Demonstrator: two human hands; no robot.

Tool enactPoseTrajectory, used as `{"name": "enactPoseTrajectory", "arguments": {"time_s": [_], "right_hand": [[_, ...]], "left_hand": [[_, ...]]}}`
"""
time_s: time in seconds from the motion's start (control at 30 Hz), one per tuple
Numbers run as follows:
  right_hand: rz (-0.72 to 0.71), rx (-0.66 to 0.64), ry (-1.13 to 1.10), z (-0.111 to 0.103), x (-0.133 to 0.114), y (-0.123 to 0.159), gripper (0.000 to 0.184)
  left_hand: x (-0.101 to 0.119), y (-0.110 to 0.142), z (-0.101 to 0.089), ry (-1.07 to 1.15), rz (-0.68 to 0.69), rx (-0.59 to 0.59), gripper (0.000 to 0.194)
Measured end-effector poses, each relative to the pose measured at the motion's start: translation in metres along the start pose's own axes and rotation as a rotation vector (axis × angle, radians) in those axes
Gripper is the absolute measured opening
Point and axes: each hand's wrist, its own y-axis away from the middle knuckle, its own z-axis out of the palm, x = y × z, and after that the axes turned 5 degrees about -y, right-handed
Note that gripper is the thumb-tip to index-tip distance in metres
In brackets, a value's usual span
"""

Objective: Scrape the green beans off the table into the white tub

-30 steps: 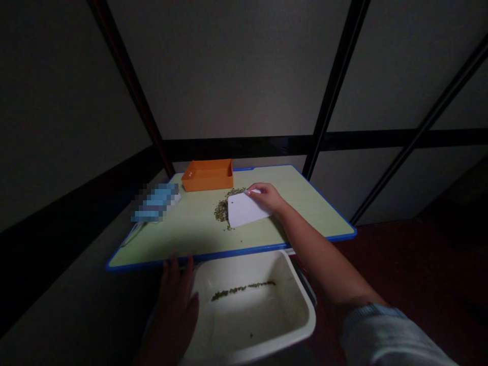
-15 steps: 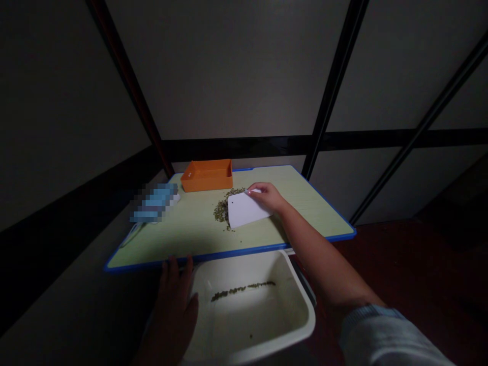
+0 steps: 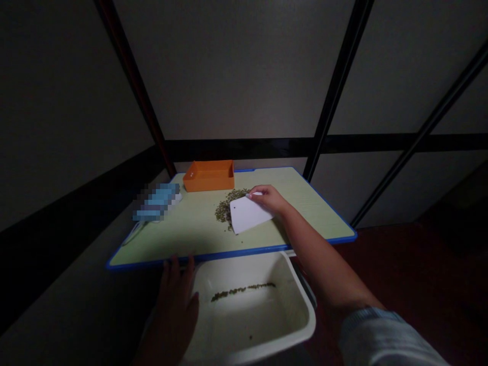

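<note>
Granules point(image 3: 222, 211) on table point(image 3: 305, 208) behind basin point(image 3: 259, 320)

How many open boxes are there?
2: the orange tray at the back left of the table, and the white tub in front, below the table's near edge.

You're in a dim indoor corner, its exact kind unclear: plain wall panels point(image 3: 236, 71) with dark strips point(image 3: 244, 148) cross the upper frame, and a dark reddish floor point(image 3: 392, 274) shows lower right.
</note>
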Motion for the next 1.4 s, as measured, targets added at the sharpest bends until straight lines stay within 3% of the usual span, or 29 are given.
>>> {"name": "enactPoseTrajectory", "arguments": {"time_s": [0.4,0.6,1.03,1.4], "right_hand": [[0.01,-0.008,-0.008,-0.004,0.0,0.0,0.042],[0.026,-0.007,-0.037,-0.003,-0.002,0.002,0.043],[0.0,-0.005,-0.039,-0.006,0.001,-0.001,0.041],[-0.061,-0.05,0.035,-0.009,0.001,-0.002,0.033]], "left_hand": [[-0.008,0.002,0.011,-0.015,0.037,0.092,0.057],[-0.001,0.0,0.0,0.024,-0.012,-0.006,0.056],[-0.001,-0.001,0.0,0.053,-0.025,0.018,0.055],[0.007,-0.001,-0.009,0.013,-0.05,-0.039,0.056]]}}
